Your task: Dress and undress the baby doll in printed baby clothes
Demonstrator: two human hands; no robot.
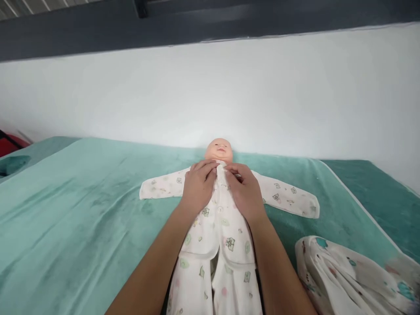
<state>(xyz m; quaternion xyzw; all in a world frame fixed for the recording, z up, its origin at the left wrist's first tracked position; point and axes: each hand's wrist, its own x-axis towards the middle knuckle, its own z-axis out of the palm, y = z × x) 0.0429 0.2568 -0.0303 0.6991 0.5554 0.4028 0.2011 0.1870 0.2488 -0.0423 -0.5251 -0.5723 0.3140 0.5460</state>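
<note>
A baby doll (219, 150) lies on its back, its head toward the wall. It wears a white printed baby jacket (203, 234) with long sleeves spread out to both sides, and matching trousers (193, 286). At the collar, my left hand (201, 181) pinches the jacket's front edge from the left side. My right hand (244, 188) grips the other front edge just across from it, fingers curled. The two edges meet near the neck and part lower down at the hem. Any fastener between my fingers is too small to make out.
A crumpled white printed cloth (348, 275) lies at the lower right. Green cloth (108, 210) covers the surface under the doll. A white wall (210, 96) stands behind its head, with a dark beam (229, 22) above. Something red (11, 143) shows at the far left.
</note>
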